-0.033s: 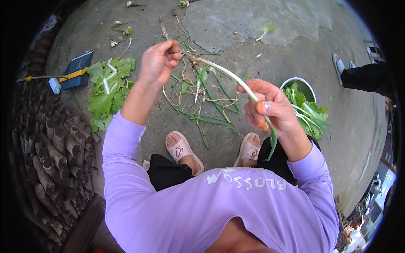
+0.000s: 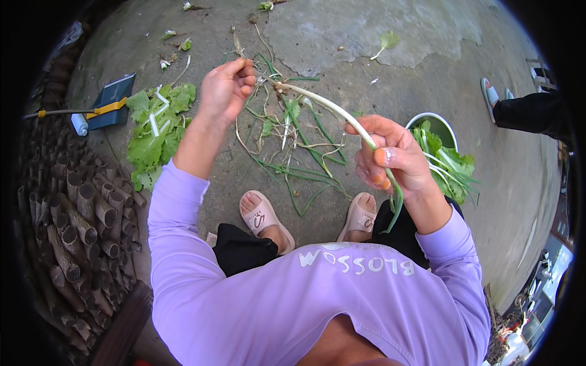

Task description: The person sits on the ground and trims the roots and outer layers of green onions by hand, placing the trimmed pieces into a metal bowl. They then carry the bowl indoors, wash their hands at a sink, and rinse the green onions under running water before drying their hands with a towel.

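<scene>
My right hand (image 2: 398,160) grips a scallion (image 2: 332,107), thumb and fingers closed round it where white turns to green. Its pale stalk slants up and left to a root end, and the green leaf hangs below the hand. Close to that root end is my left hand (image 2: 224,91), its fingers curled in a pinch; what they hold, if anything, is too small to make out. Beneath both hands, loose green stalks and stringy scraps (image 2: 305,168) lie scattered over the concrete.
Leafy greens (image 2: 152,143) lie at left beside a dark blue box (image 2: 110,100). Stacked logs (image 2: 79,226) fill the lower left. At right stands a round tub (image 2: 450,127) with greens and scallions (image 2: 448,163). Another person's leg (image 2: 528,113) shows at far right.
Both hands have shifted only slightly, the left one a touch leftward and the right one a touch rightward. The scallion is still in my right hand.
</scene>
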`<move>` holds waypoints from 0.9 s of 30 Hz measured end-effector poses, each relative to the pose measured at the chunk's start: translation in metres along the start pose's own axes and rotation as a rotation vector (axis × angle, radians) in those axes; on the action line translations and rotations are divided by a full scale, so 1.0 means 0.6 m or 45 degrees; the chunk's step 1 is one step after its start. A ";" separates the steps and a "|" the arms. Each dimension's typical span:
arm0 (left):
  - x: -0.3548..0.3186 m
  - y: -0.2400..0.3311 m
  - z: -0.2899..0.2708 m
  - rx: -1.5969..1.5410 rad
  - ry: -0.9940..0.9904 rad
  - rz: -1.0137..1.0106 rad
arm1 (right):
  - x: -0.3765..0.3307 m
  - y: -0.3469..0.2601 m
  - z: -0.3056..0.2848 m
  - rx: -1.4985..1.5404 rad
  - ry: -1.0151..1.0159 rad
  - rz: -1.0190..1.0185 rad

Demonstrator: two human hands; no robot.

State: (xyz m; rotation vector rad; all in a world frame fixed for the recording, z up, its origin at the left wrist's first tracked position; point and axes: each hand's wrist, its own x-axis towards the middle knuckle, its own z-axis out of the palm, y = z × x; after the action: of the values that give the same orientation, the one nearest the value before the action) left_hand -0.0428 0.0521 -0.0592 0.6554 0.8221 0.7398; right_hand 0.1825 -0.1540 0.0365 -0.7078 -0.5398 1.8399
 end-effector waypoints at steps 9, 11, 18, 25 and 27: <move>0.093 -0.012 -0.178 0.850 0.369 -0.156 | -0.003 -0.008 -0.010 0.062 -0.139 -0.133; 0.080 -0.026 -0.177 1.969 0.321 0.048 | 0.001 -0.006 -0.006 -0.044 -0.060 -0.130; 0.027 -0.026 -0.080 2.342 0.256 0.400 | 0.009 0.005 -0.019 -0.219 0.040 -0.103; -0.037 -0.018 0.016 1.289 -0.306 0.115 | 0.012 0.007 -0.020 -0.390 0.127 -0.122; -0.070 -0.014 0.050 0.661 -0.363 0.016 | 0.011 0.007 -0.011 -0.507 0.161 -0.170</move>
State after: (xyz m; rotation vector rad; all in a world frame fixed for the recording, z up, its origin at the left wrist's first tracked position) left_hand -0.0349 0.0073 -0.0330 1.2021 0.7469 0.4257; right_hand 0.1821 -0.1494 0.0275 -1.0201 -0.8611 1.5660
